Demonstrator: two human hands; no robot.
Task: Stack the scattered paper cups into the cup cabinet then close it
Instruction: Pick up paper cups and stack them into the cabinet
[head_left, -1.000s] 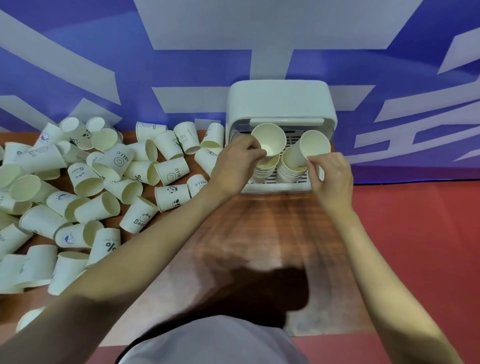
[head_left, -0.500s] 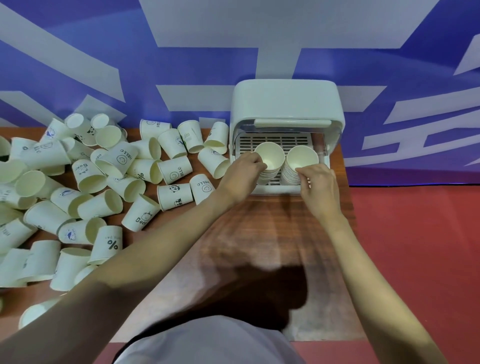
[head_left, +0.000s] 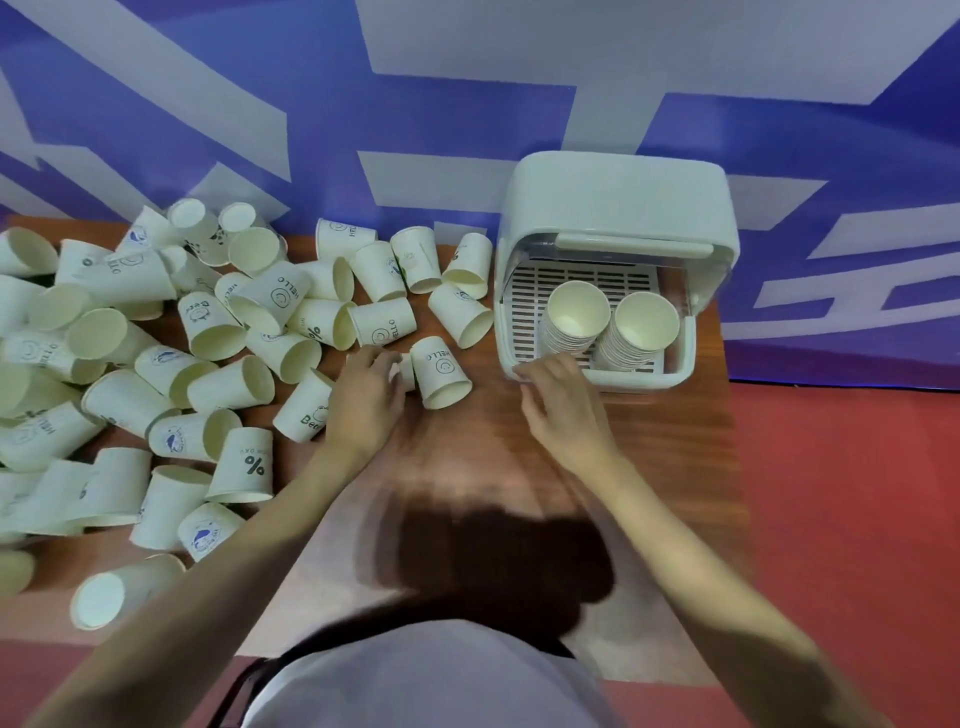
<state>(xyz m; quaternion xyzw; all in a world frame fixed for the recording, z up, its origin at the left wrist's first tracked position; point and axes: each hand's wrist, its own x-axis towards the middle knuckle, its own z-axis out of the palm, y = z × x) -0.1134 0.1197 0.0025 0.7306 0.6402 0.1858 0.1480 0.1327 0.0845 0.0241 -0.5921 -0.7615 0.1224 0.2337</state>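
The white cup cabinet (head_left: 618, 202) stands at the table's back right with its door lifted. Inside, on a slatted tray, are two cup stacks, the left stack (head_left: 577, 314) and the right stack (head_left: 644, 325). My right hand (head_left: 563, 410) hovers just in front of the cabinet's lower edge, fingers spread and holding nothing. My left hand (head_left: 366, 397) has dropped onto a lying paper cup (head_left: 407, 371), its fingers curled over it and hiding most of it. A cup printed HELLO (head_left: 441, 371) lies right beside that one.
Several loose paper cups (head_left: 208, 374) lie scattered over the left half of the wooden table (head_left: 483, 441). A blue and white wall stands behind. Red floor (head_left: 841, 493) shows past the table's right edge.
Both hands have left the cups on top of the two stacks and pulled back. My left hand swung left and down onto a lying cup. The right hand drew back empty.
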